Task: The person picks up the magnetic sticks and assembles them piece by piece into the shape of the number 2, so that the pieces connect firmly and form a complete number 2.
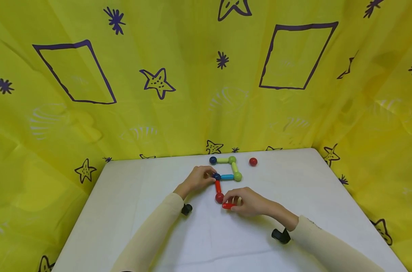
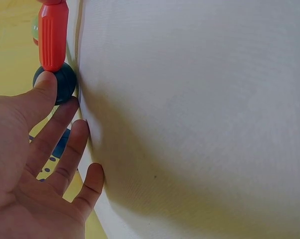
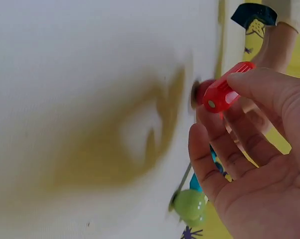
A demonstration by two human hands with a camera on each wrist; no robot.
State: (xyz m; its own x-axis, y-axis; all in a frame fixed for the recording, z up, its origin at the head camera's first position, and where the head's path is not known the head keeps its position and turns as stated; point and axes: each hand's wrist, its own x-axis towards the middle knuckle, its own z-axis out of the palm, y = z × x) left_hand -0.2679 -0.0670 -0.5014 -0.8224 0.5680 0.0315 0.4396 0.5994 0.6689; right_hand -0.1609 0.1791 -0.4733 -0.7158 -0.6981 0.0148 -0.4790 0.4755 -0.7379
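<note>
On the white table lies a chain of magnetic rods and balls. My left hand (image 1: 199,177) pinches its dark blue ball (image 2: 65,84) between thumb and fingers. From that ball a red rod (image 1: 218,186) runs toward me to a red ball (image 1: 219,198), and a blue rod (image 1: 227,176) runs right to a green ball (image 1: 238,176). A second red rod (image 3: 229,87) is pinched between the thumb and fingers of my right hand (image 1: 250,202), close beside the red ball. One end of this rod, with a small metal tip, shows in the right wrist view.
Two light green rods (image 1: 222,160) and a far green ball (image 1: 232,159) continue the chain to another dark blue ball (image 1: 213,160). A loose red ball (image 1: 253,161) lies at the back right. Yellow patterned curtains (image 1: 192,113) hang behind and beside the table (image 1: 131,196).
</note>
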